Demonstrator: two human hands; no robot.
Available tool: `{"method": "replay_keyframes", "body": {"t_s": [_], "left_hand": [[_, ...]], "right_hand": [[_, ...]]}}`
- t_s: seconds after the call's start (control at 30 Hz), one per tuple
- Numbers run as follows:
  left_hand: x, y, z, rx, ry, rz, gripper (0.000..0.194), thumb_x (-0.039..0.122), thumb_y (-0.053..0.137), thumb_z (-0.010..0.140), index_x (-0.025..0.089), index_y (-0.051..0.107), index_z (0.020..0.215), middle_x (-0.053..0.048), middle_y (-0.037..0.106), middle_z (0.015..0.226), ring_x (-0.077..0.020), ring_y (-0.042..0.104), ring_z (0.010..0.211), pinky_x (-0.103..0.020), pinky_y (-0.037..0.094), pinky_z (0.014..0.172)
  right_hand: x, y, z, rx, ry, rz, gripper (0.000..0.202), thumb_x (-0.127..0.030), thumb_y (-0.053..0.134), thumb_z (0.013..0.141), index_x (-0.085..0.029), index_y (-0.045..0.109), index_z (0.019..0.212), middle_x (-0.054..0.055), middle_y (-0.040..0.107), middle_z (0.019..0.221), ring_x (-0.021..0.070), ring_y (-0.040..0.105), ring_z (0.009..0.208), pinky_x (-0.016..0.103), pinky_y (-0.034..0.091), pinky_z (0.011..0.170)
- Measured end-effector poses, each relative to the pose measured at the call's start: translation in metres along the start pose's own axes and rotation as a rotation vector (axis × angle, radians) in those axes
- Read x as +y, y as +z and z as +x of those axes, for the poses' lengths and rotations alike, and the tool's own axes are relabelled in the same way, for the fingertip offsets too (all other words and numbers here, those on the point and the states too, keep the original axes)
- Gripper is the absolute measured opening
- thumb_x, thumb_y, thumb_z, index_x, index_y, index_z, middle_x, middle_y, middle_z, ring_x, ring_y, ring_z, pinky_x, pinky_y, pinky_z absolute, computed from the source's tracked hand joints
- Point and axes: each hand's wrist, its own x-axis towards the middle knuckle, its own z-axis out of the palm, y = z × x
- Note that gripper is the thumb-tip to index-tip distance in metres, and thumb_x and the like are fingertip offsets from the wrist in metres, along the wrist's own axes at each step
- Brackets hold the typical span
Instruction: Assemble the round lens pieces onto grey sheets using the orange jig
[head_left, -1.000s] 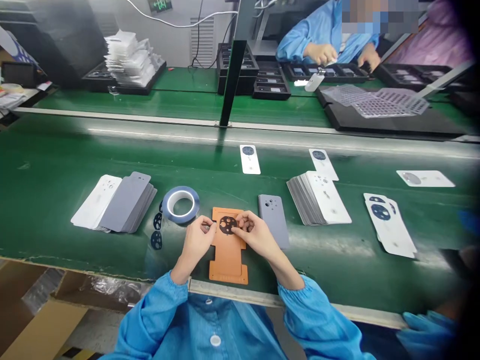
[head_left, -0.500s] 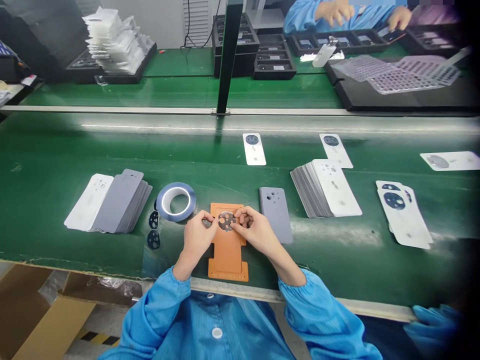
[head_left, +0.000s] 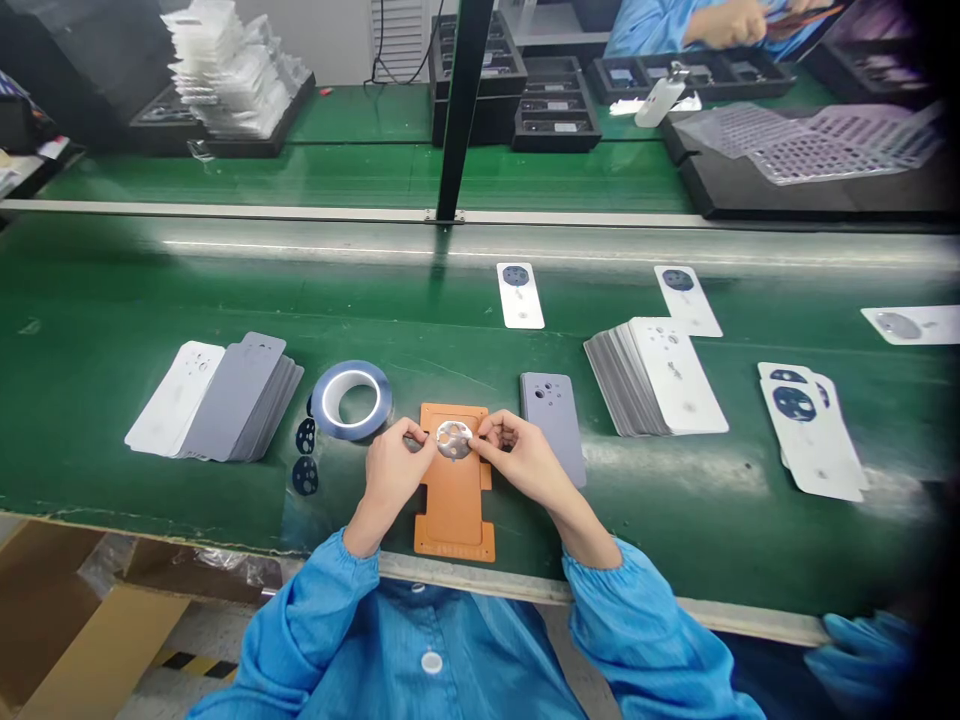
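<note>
My left hand [head_left: 396, 468] pinches the left edge of a small round sticker with holes [head_left: 454, 441], fingertips closed. From the other side, my right hand [head_left: 519, 455] pinches its right edge between thumb and fingers. The sticker looks silvery and shiny now. It is over the upper part of an orange fixture plate [head_left: 454, 510]; whether it touches the plate I cannot tell. A roll of blue tape [head_left: 325, 402] lies left of my left hand. Dark round stickers [head_left: 305, 475] sit on a clear strip below it. Beside my right hand rests a grey phone-shaped sheet stack [head_left: 559, 430].
Fanned stacks of phone-shaped sheets lie at left [head_left: 238, 400] and right [head_left: 679, 385]. White sheets with dark round stickers [head_left: 821, 450] are at far right, others [head_left: 520, 305] further back. A black post [head_left: 459, 120] rises behind. Across the line, a person in blue handles something orange.
The round sticker between my fingers turned from dark to bright silver; my hands barely moved. The single sheets at the back shifted slightly right. The co-worker's hands came together around an orange item.
</note>
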Motion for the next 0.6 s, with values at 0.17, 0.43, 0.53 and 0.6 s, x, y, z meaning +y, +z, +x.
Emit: {"method": "replay_keyframes", "body": {"t_s": [0.17, 0.43, 0.53, 0.6], "left_hand": [[-0.001, 0.0016, 0.0008, 0.013, -0.002, 0.027, 0.013, 0.033, 0.068, 0.078, 0.022, 0.064, 0.072, 0.004, 0.062, 0.063, -0.0139, 0.058, 0.061, -0.025, 0.036, 0.062], [-0.0005, 0.0026, -0.0004, 0.03, 0.013, 0.029, 0.014, 0.034, 0.07, 0.077, 0.023, 0.062, 0.072, 0.005, 0.065, 0.067, -0.0131, 0.057, 0.06, -0.026, 0.036, 0.062], [0.0005, 0.0014, -0.0012, 0.026, 0.012, 0.015, 0.016, 0.035, 0.07, 0.077, 0.022, 0.062, 0.073, 0.004, 0.067, 0.07, -0.0132, 0.057, 0.061, -0.026, 0.036, 0.062], [0.0011, 0.0007, -0.0015, 0.025, 0.019, 0.009, 0.015, 0.034, 0.069, 0.077, 0.022, 0.062, 0.073, 0.004, 0.067, 0.071, -0.0135, 0.058, 0.062, -0.026, 0.037, 0.063]], "right_hand": [[-0.0013, 0.0024, 0.0013, 0.024, 0.003, -0.046, 0.021, -0.038, 0.072, 0.082, -0.022, 0.058, 0.084, -0.006, 0.048, 0.065, 0.0144, 0.047, 0.062, 0.029, 0.037, 0.061], [-0.0001, -0.0009, 0.0054, -0.021, 0.002, 0.025, 0.02, -0.035, 0.07, 0.079, -0.021, 0.056, 0.082, -0.006, 0.046, 0.066, 0.0136, 0.046, 0.062, 0.028, 0.038, 0.062], [0.0014, -0.0009, 0.0084, -0.013, 0.019, 0.038, 0.022, -0.036, 0.071, 0.078, -0.022, 0.055, 0.082, -0.006, 0.049, 0.065, 0.0134, 0.046, 0.06, 0.028, 0.038, 0.06], [0.0015, 0.0002, 0.0095, 0.012, 0.015, 0.007, 0.022, -0.035, 0.071, 0.078, -0.022, 0.055, 0.081, -0.006, 0.048, 0.064, 0.0133, 0.046, 0.059, 0.027, 0.038, 0.059]]}}
